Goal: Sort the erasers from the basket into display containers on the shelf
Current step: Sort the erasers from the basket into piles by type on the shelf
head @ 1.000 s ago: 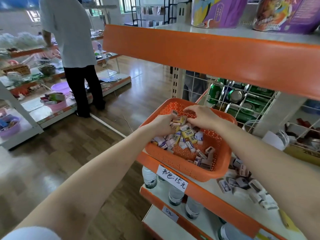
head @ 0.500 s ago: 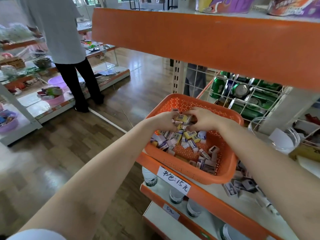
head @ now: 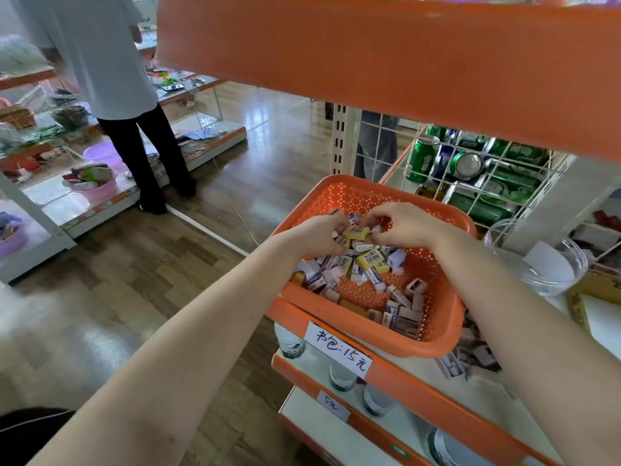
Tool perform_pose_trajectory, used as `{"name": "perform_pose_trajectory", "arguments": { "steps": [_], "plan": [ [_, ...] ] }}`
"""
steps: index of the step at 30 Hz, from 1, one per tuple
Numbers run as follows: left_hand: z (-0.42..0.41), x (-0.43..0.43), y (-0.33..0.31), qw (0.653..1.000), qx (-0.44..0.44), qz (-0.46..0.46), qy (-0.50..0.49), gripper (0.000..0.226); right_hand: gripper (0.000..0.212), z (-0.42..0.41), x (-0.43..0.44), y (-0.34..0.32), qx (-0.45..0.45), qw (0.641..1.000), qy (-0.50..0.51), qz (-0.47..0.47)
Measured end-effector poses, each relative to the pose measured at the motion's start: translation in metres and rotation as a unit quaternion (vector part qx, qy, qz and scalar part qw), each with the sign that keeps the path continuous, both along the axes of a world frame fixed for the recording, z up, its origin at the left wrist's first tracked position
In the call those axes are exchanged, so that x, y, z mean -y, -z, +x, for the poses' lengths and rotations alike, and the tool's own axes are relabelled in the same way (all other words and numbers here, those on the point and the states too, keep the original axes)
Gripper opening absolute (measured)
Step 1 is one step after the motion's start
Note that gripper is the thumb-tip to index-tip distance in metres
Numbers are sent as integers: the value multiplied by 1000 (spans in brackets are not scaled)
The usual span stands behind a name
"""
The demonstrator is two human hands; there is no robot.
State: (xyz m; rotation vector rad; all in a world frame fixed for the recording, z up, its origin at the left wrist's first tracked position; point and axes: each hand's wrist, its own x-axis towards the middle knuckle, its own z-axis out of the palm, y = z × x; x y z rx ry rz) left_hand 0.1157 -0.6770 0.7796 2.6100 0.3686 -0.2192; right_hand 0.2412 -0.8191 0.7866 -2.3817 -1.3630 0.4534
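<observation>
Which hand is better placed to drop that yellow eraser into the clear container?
Probably the right hand: the clear container stands on its side of the orange basket, and its fingers pinch the yellow eraser.

Bright even daylight, window glare on the glossy brown wooden floor (head: 235, 156), wide-angle bending and motion blur toward the frame's edges

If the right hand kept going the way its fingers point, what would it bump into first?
The right hand would first meet the yellow eraser it pinches, then the left hand holding the other end, above the orange basket. Probably; depth is unclear.
</observation>
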Motion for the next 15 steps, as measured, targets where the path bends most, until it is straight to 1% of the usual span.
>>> {"name": "perform_pose_trajectory", "arguments": {
  "steps": [3, 6, 8, 10, 13, 15],
  "plan": [
    [2, 1, 1, 999, 0, 33, 2, 60, 33, -5, -4, 0, 23, 1000, -5, -13],
    [3, 4, 1, 997, -4, 74, 0, 52, 29, -8, -7, 0, 54, 998, -5, -27],
    [4, 6, 1, 996, -7, 90, 4, 45, 22, -8, -7, 0, 54, 998, -5, -25],
    [5, 7, 1, 996, -10, 94, 4, 47, 18, -5, -4, -1, 42, 999, 12, -12],
    [4, 7, 0, 996, -8, 93, 2, 49, 22, -2, -1, -3, 10, 998, 55, 30],
    [3, 9, -1, 995, -3, 97, 3, 47, 22, -2, 0, -3, 9, 997, 59, 45]
  ]
}}
